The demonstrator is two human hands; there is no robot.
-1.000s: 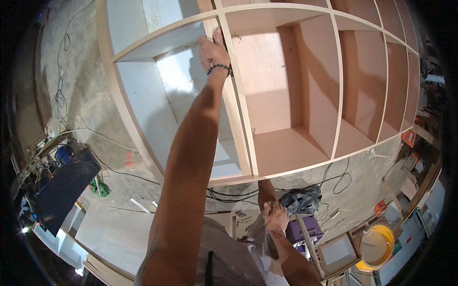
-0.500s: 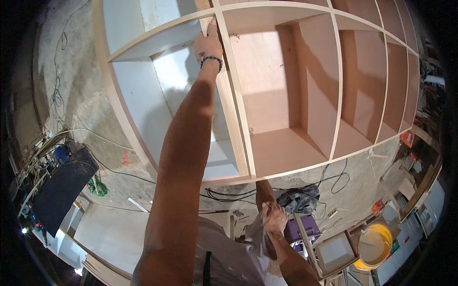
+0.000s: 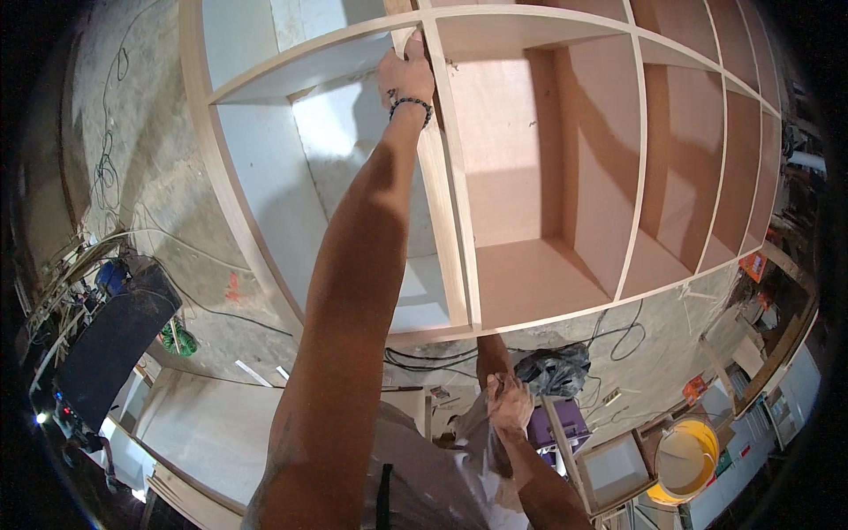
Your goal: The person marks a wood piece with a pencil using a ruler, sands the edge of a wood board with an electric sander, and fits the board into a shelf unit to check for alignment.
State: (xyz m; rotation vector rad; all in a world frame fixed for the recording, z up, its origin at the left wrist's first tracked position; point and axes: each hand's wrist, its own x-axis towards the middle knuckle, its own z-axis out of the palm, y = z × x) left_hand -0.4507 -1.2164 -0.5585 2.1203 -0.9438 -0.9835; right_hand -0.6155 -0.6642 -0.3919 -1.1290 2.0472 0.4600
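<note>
My left hand (image 3: 408,78), with a dark beaded bracelet at the wrist, is at the upper end of a long pale wooden strip (image 3: 439,199). Its fingers close around the strip, one finger lying along it near the crossing of the frame. The strip runs beside an upright divider (image 3: 459,190) of a large shelf cabinet (image 3: 565,320), with a narrow dark gap between them in places. Low in the picture, my right hand (image 3: 510,404) rests at my bent leg (image 3: 493,356), its fingers curled in. What is inside those fingers, if anything, is hidden.
Cables and a black plastic bag (image 3: 552,369) lie on the concrete floor below the cabinet. A purple case (image 3: 565,422), a wooden drawer box (image 3: 616,468) and a yellow bucket (image 3: 707,450) stand at lower right. A dark-covered object (image 3: 115,322) and a pale panel (image 3: 199,433) are at left.
The cabinet and my left arm sit slightly farther right in the picture. My left hand keeps its place on the strip, and my right hand stays at my leg.
</note>
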